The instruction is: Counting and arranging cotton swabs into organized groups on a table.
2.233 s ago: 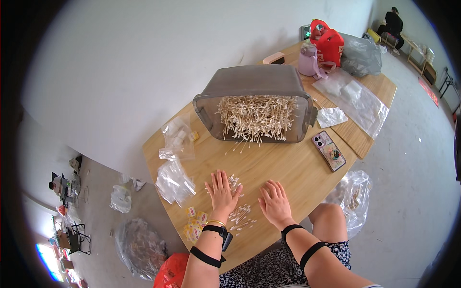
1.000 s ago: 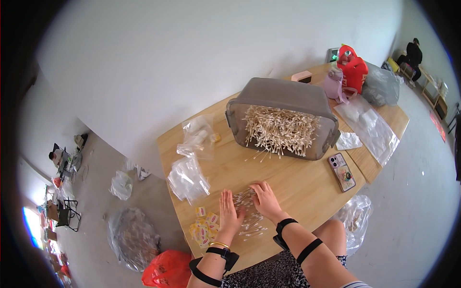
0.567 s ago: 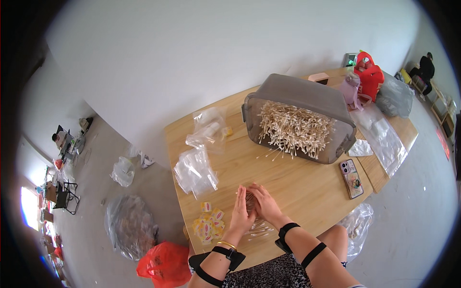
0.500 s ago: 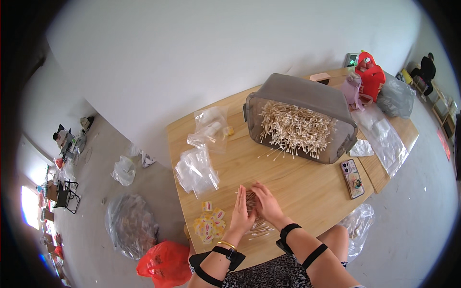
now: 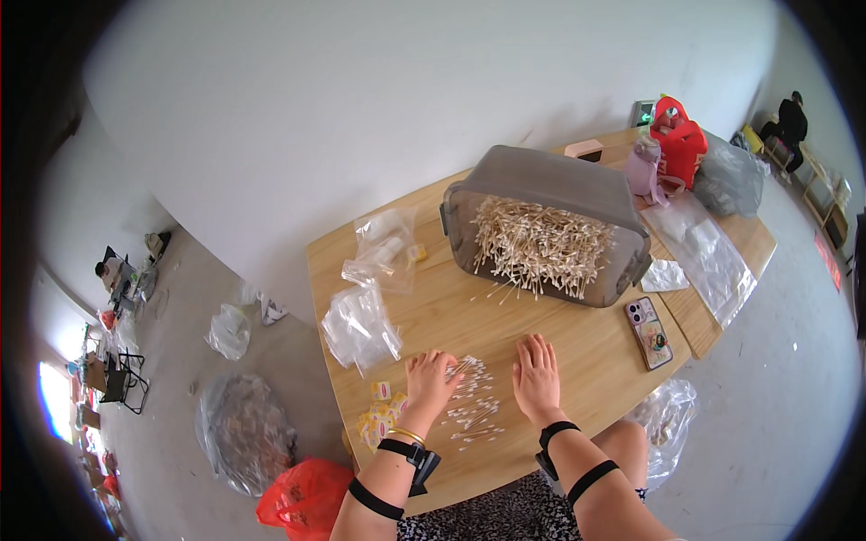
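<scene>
A loose spread of cotton swabs [image 5: 473,410] lies on the wooden table in front of me, between my two hands. Its upper end touches the thumb side of my left hand [image 5: 429,382], whose fingers are loosely bent and seem to hold nothing. My right hand [image 5: 538,374] rests palm down to the right of the swabs, fingers stretched out, apart from them. Beside my left wrist is a pile of small yellow-and-white cards [image 5: 377,426], partly hidden by my arm. Farther back, a grey translucent bin [image 5: 550,176] lies on its side, heaped with many cotton swabs [image 5: 541,243].
Clear plastic bags [image 5: 361,326] lie at the table's left edge. To the right are a phone [image 5: 649,334], plastic sheeting [image 5: 708,252], a pale purple bottle [image 5: 643,167] and a red bag [image 5: 678,144]. A red plastic bag [image 5: 307,494] sits on the floor at left.
My hands were close together around the swabs; now they are apart, the left shifted left and the right moved right. The swabs between them are uncovered. The view has shifted slightly.
</scene>
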Motion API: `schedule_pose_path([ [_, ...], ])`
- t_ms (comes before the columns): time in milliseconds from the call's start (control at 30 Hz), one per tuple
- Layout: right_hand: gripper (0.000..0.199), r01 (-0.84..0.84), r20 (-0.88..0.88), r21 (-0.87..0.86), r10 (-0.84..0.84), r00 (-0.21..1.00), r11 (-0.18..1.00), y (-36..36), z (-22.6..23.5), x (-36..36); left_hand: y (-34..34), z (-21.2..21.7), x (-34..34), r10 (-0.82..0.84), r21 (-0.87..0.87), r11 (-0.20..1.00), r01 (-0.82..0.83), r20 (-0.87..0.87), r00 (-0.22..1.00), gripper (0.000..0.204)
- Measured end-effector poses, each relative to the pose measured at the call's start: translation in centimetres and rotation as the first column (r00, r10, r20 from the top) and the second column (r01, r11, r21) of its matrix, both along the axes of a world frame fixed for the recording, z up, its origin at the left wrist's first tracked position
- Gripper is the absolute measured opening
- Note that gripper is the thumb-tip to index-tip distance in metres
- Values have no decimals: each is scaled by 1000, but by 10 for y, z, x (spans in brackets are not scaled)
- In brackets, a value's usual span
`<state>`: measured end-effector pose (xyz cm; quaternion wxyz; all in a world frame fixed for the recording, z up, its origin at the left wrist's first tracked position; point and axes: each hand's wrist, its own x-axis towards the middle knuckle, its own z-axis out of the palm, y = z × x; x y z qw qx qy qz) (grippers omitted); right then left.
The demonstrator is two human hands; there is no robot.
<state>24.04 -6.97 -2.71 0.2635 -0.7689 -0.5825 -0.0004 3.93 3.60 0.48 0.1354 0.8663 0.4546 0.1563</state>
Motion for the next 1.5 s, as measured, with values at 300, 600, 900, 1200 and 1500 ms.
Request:
schedule_pose_path([
  [300,44,15,9,-10,-15,1000,1000,-1,4,1,22,6,2,-118,-16,993,117,-63,991,8],
  [600,44,11,-8,8,-11,1000,1000,-1,5,1,24,-8,13,-86,55,995,84,21,996,33],
  [900,44,8,-17,7,-8,1000,1000,-2,8,1,0,-36,26,21,-19,999,-26,-238,971,95],
  [1200,44,18,-31,34,-17,999,999,-1,6,1,11,-21,27,-42,-19,999,38,-298,954,93],
  [1500,44,28,-28,48,-26,999,998,-2,4,2,1,-24,25,-94,-8,995,95,-243,965,94],
])
